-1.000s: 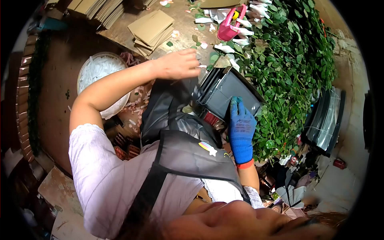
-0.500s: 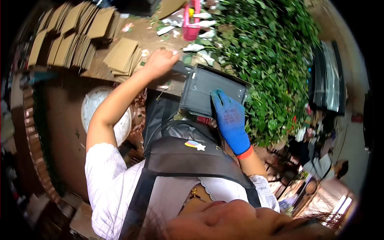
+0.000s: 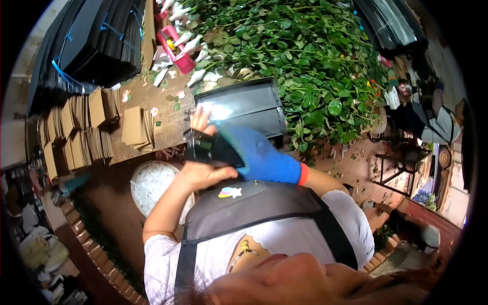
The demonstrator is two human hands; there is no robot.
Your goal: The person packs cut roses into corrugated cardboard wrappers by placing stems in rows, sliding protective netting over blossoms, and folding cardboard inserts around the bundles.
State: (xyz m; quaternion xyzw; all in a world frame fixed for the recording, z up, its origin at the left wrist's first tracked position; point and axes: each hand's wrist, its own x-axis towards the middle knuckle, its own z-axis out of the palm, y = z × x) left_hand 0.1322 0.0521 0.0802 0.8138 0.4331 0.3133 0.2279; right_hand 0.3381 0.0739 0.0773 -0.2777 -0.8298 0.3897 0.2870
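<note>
A dark, folded black piece [image 3: 206, 147] is between my two hands, in front of the apron. My left hand [image 3: 201, 170], bare, grips it from the left, fingers extended up past it and thumb along its lower edge. From the right, my right hand [image 3: 259, 155], in a blue glove with an orange cuff, closes round its other end; its fingers are blurred by motion and partly hidden. Just beyond the hands, a black sheet or shallow tray [image 3: 249, 107] with a shiny surface lies at the table's edge beside the leafy stems [image 3: 315, 71].
Cardboard pieces [image 3: 134, 127] and stacks of them [image 3: 79, 129] stand on the table [image 3: 168, 114]. Tied black stacks [image 3: 104, 38] are behind. A pink holder [image 3: 180, 56] sits near white-wrapped flower heads. A round tub [image 3: 155, 188] is at the lower left. Another person [image 3: 417, 231] shows at right.
My left hand has drawn back toward the apron with the black piece. My gloved right hand has left the tray and come to that piece. The view has turned, and the tray now lies farther forward.
</note>
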